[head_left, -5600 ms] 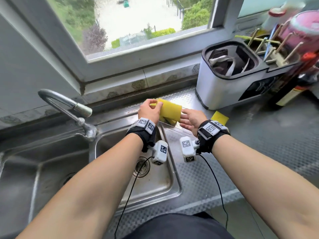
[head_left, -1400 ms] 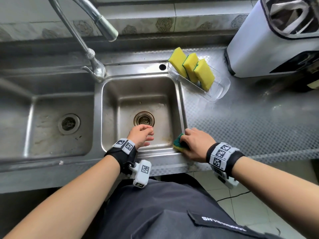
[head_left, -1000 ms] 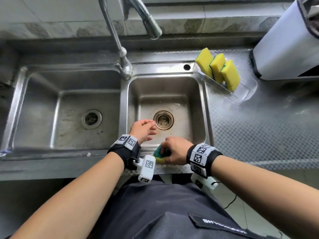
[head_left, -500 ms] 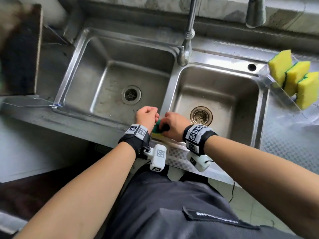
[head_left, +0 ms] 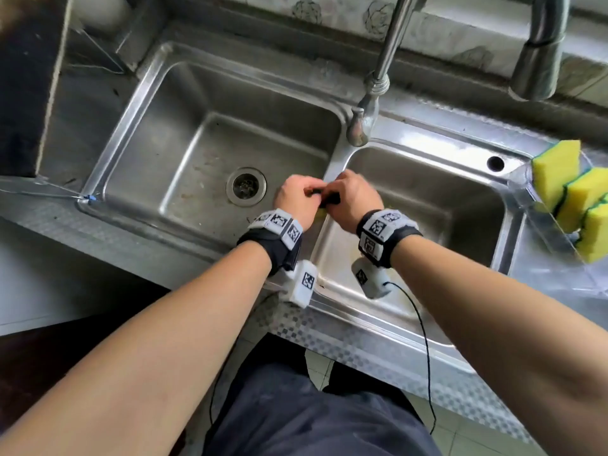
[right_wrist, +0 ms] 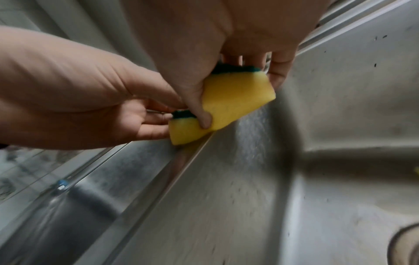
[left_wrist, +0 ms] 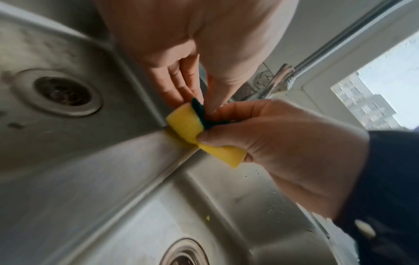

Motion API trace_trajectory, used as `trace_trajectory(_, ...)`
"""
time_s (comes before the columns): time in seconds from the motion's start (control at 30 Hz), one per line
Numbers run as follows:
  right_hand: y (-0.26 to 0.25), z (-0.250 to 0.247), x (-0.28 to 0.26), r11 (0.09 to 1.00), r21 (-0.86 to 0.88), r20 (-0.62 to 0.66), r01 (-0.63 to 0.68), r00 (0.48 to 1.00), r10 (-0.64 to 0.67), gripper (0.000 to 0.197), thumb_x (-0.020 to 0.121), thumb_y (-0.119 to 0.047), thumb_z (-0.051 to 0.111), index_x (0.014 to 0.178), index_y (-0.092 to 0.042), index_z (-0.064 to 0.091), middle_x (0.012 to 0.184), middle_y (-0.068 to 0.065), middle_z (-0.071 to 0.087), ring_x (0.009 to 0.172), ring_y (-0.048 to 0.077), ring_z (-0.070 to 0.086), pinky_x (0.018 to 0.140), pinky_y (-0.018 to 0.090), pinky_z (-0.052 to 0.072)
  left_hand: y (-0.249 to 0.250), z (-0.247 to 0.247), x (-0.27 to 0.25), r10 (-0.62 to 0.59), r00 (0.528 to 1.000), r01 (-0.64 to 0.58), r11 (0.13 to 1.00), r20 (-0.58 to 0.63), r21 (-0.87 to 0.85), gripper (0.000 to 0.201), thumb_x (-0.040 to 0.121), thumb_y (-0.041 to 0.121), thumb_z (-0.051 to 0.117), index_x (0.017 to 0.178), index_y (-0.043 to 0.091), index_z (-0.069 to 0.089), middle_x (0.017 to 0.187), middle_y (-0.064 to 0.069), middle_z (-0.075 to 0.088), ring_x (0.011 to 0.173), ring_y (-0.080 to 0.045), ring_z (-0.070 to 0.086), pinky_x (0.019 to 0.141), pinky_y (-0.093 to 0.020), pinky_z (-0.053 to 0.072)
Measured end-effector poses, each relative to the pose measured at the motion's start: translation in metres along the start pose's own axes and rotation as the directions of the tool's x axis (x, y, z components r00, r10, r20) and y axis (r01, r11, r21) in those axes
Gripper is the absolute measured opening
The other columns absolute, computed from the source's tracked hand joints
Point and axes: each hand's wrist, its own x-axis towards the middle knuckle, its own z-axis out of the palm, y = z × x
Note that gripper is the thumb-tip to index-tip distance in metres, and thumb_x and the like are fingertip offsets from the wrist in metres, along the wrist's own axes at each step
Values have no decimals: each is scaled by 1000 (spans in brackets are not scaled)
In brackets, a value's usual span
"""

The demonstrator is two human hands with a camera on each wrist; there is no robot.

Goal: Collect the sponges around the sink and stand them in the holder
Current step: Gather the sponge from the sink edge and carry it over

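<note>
Yellow foam with a dark green scrub face: the sponge (left_wrist: 199, 136) is pinched in your right hand (left_wrist: 283, 152), thumb below, fingers on top. Your left hand (left_wrist: 192, 53) nips its green end. It sits over the divider (head_left: 324, 205) between both sink basins.

Yellow sponge (right_wrist: 229, 100) with its dark green scouring layer, three more yellow-and-green ones (head_left: 574, 195) alongside, silver steel sink (head_left: 158, 103), black-and-white coded wristbands (head_left: 278, 225), checker-embossed counter edge (head_left: 329, 334)

hands (head_left: 327, 200) together over sink divider (head_left: 332, 159) | three sponges (head_left: 574, 195) in holder (head_left: 539, 225)
</note>
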Motion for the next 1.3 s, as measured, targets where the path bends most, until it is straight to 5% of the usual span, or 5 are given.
trace_trajectory(0.17,6,-8,19,991,99,-63,-88,993,95,17,78,-25,63,88,-22,76,96,11,58,88,35,60,74,34,50,5,10,36,63,995,-77,975,75,206,34,72,8,59,96,25,76,106,-5,72,98,-23,66,84,-24,49)
trace_trajectory(0.53,-12,39,-80,978,47,110,204,972,-208,30,81,-41,56,106,-33,69,103,-1,58,92,26,54,76,40,48,-62,-11,-47,37,986,-72,973,161,220,23,73,3,64,83,22,73,97,1,62,80,-16,58,86,-31,51)
trace_trajectory(0.87,34,-3,21,983,154,-271,-100,952,140,28,81,-31,60,107,-30,70,108,5,57,101,30,49,82,43,49,24,29,74,1,998,-4,999,-68,-34,15,77,9,66,88,15,76,92,-8,75,85,-23,69,81,-29,53)
trace_trajectory(1.2,98,-73,29,967,-191,-360,-168,929,90,26,87,-20,55,107,-16,72,108,13,54,100,36,49,78,45,49,42,61,35,-36,998,19,957,-52,-291,26,82,9,62,105,11,72,102,-6,73,86,-11,66,68,3,42)
trace_trajectory(1.3,121,-88,20,927,-190,-359,-324,901,241,25,90,-22,52,107,-11,67,118,12,48,105,34,47,79,42,50,40,60,15,-7,1000,10,946,13,-323,17,82,12,63,95,18,73,89,1,72,79,-10,65,78,-13,51)
